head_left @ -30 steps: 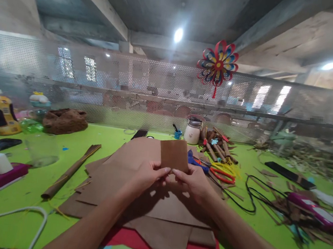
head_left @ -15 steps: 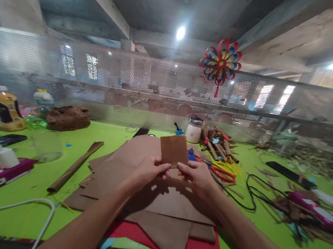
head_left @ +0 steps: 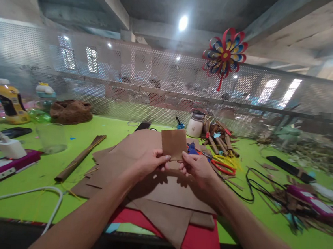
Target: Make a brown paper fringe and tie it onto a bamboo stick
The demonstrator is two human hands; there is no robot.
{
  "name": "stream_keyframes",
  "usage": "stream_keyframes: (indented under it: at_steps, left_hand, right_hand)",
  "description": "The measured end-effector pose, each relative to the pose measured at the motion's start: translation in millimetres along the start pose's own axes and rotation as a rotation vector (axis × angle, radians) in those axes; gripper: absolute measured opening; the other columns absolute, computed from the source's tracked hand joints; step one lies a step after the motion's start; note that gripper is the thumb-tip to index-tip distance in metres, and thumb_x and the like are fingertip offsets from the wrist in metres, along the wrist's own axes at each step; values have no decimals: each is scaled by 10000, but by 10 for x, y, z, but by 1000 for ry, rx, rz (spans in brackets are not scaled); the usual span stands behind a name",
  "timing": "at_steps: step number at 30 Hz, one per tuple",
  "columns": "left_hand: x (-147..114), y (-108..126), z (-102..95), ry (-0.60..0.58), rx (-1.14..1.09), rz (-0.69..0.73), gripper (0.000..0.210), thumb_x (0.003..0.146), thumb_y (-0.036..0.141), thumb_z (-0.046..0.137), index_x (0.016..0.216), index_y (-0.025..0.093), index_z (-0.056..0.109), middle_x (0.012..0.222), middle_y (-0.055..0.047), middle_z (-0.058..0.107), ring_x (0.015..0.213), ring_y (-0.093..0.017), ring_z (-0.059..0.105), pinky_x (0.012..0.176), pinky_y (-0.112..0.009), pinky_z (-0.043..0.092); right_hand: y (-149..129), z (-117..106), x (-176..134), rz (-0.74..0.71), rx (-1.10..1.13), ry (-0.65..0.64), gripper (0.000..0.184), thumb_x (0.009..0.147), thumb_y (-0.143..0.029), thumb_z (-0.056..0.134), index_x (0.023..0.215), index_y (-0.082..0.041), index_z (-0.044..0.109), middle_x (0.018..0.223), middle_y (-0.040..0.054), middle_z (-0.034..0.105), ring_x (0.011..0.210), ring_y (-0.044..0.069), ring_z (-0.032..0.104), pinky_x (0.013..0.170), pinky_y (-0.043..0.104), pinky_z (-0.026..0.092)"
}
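A small square of brown paper (head_left: pixel 174 144) is held up over the table's middle, its lower edge pinched from both sides. My left hand (head_left: pixel 155 162) grips the lower left corner between thumb and fingers. At the lower right corner, my right hand (head_left: pixel 194 167) pinches the same piece. Below both hands spreads a stack of larger brown paper sheets (head_left: pixel 133 152), casting hand shadows, with red paper (head_left: pixel 201 243) underneath. Just right of my right hand lie orange-handled scissors (head_left: pixel 223 166).
A rolled brown paper tube (head_left: pixel 79 159) lies left. White cable (head_left: pixel 55 190) and a purple power strip (head_left: pixel 10 167) are at far left. Behind stand a white jar (head_left: pixel 195 125) and several paper rolls (head_left: pixel 217 139). Black cord (head_left: pixel 251 185) and scraps lie right.
The camera view has tilted down slightly, so the background sits higher in the frame. My right hand has shifted slightly along the brown paper's edge; both hands keep holding it.
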State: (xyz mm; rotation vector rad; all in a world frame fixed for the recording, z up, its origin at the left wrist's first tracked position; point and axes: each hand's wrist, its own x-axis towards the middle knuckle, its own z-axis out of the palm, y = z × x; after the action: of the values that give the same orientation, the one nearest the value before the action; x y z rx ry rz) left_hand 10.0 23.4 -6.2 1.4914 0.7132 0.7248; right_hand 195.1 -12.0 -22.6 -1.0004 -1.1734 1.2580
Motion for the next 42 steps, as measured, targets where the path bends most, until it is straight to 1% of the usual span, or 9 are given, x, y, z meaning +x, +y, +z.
stream_keyframes:
  at_steps: [8,12,16,23,26,30,35,39,42]
  left_hand:
    - [33,-42,45,108,39,-53,163,701,264,655,660,132,568,543,-29,574,449,-124,554,448,-234,426]
    - [13,-63,76,16,17,-83,228,708,330,660,689,109,607,530,-38,574,441,-150,562,427,-252,407]
    - [9,-81,31,37,20,-62,231,696,326,681,691,106,611,563,-41,585,452,-107,521,435,-221,364]
    - [73,-67,-173,-67,142,-59,214,695,287,664,800,102,648,565,-15,553,475,-92,455,481,-237,359]
    - [86,20,-255,-85,156,-12,250,641,228,684,858,106,661,712,-63,641,592,-130,535,539,-235,398]
    - [69,187,-369,110,-102,87,338,694,296,604,1013,200,664,1062,-99,655,844,-185,595,631,-239,475]
    - [80,212,-325,172,61,-113,237,658,331,701,795,137,692,664,-70,676,505,-128,556,438,-197,404]
    - [122,118,-242,235,54,-97,192,636,255,721,781,135,684,613,-38,673,486,-133,567,425,-197,406]
    - [148,58,-245,357,-4,-12,168,664,253,705,787,141,679,553,4,627,403,-90,485,355,-172,324]
  right_hand:
    - [72,43,-2,-72,-221,85,429,700,-532,649,565,-138,544,491,-21,511,404,68,425,393,207,316]
    - [85,92,-22,-83,-228,51,370,686,-470,681,591,-142,539,518,-27,513,447,68,431,439,210,328]
    - [79,104,-38,-65,-240,16,337,666,-452,691,632,-145,555,515,-26,521,430,76,422,424,220,302]
    - [8,-31,22,-149,-398,97,305,703,-381,646,555,-177,473,472,-52,448,424,76,378,418,223,282]
    - [-13,-83,72,-157,-452,82,240,720,-341,627,590,-165,529,489,-42,471,435,79,384,423,222,271]
    - [-35,-123,85,-170,-504,-44,155,709,-297,637,708,-144,661,579,-13,571,511,96,451,464,211,305]
    - [-16,-113,10,-138,-507,-148,166,683,-294,665,712,-136,705,555,-11,600,523,117,509,470,209,332]
    - [-45,-198,89,-169,-653,46,294,748,-422,607,717,-141,686,556,-6,602,479,100,510,449,198,366]
    - [-137,-452,260,-156,-777,236,407,879,-444,405,865,-140,674,679,25,646,539,102,546,511,209,427]
